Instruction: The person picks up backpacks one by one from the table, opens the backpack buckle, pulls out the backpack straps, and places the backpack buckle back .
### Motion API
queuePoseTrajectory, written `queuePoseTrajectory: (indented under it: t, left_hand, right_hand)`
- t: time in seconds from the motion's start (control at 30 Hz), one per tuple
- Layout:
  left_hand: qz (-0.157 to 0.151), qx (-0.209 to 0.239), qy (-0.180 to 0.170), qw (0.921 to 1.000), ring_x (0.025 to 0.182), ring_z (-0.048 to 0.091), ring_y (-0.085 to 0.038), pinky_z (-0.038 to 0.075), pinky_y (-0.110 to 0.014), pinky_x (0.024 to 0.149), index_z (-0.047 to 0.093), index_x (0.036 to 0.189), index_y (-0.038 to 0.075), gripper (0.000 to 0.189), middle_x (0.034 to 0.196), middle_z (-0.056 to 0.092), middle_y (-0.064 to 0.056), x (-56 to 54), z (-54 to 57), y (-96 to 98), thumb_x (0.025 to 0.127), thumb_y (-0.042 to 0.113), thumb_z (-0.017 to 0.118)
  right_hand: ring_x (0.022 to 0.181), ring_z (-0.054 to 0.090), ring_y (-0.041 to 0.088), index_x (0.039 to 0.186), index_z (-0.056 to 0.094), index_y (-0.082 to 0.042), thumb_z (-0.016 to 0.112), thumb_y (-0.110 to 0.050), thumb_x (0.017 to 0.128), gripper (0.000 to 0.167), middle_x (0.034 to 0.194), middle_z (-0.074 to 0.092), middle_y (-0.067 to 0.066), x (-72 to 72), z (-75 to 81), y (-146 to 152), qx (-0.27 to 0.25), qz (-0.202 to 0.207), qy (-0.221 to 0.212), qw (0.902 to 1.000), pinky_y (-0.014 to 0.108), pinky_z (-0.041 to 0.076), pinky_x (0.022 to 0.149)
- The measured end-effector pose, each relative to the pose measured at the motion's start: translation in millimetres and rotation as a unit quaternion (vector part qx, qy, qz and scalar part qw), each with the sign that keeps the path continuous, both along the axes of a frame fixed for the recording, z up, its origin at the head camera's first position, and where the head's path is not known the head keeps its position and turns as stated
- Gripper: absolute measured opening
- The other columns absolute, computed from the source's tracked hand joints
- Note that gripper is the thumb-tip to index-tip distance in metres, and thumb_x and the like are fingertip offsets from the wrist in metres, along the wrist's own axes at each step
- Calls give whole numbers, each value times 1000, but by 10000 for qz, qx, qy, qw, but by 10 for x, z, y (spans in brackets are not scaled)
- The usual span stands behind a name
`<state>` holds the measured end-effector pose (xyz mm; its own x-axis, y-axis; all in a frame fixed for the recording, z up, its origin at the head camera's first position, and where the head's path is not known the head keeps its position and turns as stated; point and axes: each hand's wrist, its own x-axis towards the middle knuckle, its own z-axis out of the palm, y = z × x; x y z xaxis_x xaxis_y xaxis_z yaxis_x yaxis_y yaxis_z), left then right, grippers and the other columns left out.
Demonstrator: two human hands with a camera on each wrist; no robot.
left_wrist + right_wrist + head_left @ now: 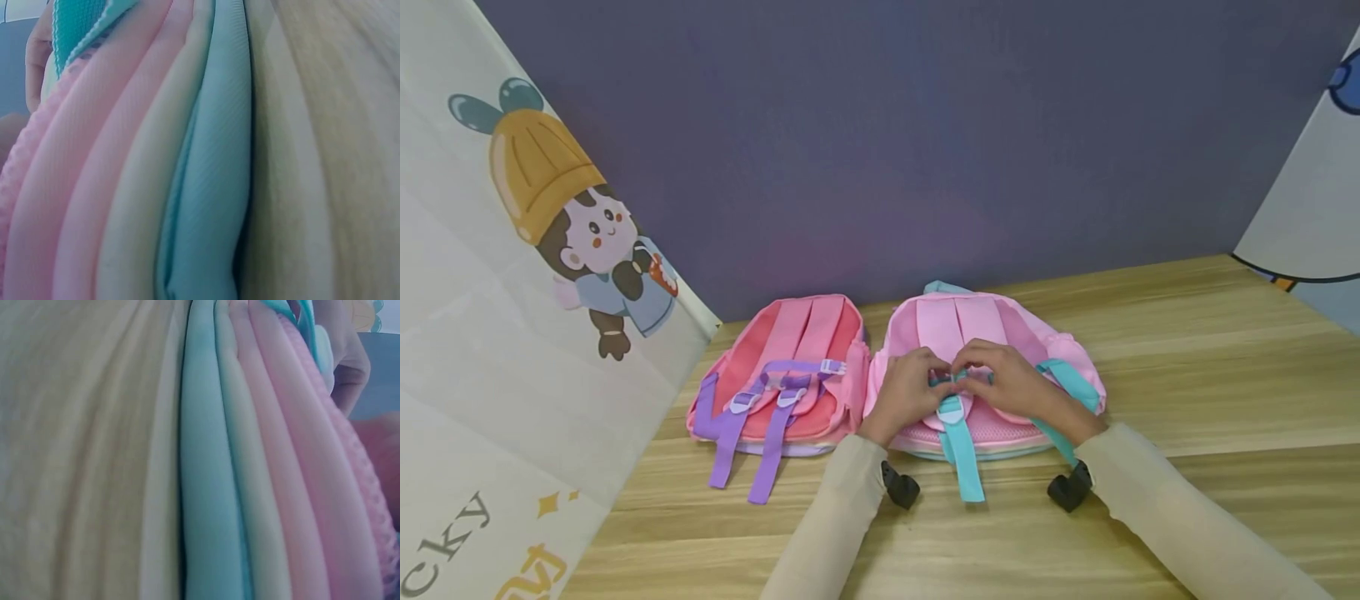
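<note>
A light pink backpack [940, 321] lies on the table with its shoulder straps facing up. Over its middle, my left hand [912, 390] and right hand [1011, 383] meet fingertip to fingertip. Both pinch a teal strap [961, 377], mostly covered by the fingers, so I cannot tell whether its ends are joined. Just below hangs a teal webbing tail [966, 467] from a white adjuster [951, 410]. A wider teal band [1070, 383] loops beside the right wrist. Both wrist views are filled by the backpack's layered edge [215, 144], with parts of fingers [350, 369] behind it.
A coral-pink backpack [760, 350] with purple straps [769, 450] lies against the left side of the first one. Behind both rises a dark grey-blue panel [925, 150]. At the left stands a white panel [490, 392] with a cartoon figure. The wooden table [1225, 358] extends right.
</note>
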<state>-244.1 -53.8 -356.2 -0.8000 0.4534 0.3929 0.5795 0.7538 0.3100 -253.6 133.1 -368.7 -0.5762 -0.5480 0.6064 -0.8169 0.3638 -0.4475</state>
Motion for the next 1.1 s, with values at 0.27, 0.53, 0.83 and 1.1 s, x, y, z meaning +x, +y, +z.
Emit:
queuePoseTrajectory:
  t: [0.27,0.53,0.83,1.1]
  left_hand:
    - [-22,95,75,9999,74,58,-11,43,-25,69,76,95,13,22,80,66,1,-22,-22,-11,80,29,75]
    - [-108,327,-70,9994,72,56,-12,42,-21,66,76,98,11,23,81,65,-1,-24,-18,-10,81,27,75]
    - [-261,680,-181,9972,72,54,-12,43,-19,65,76,96,7,22,80,65,-4,-31,-7,-16,80,22,76]
    - [-190,443,-306,9984,72,54,-12,43,-19,64,75,97,7,24,80,63,-3,-33,-16,-28,81,24,75]
  right_hand:
    - [86,61,14,89,66,-8,70,1,81,13,90,64,0,-2,-10,-6,74,-102,80,9999,33,52,78]
    - [89,59,17,87,55,-9,62,1,89,12,89,54,0,9,-25,-21,209,-244,99,9994,36,52,82]
    - [81,46,10,88,48,-5,45,-17,98,17,86,47,2,-22,-100,-58,-141,-109,665,9976,27,44,72]
    - [90,57,18,99,53,-3,61,-1,90,12,93,56,4,13,-39,-34,63,-51,79,9999,36,51,81]
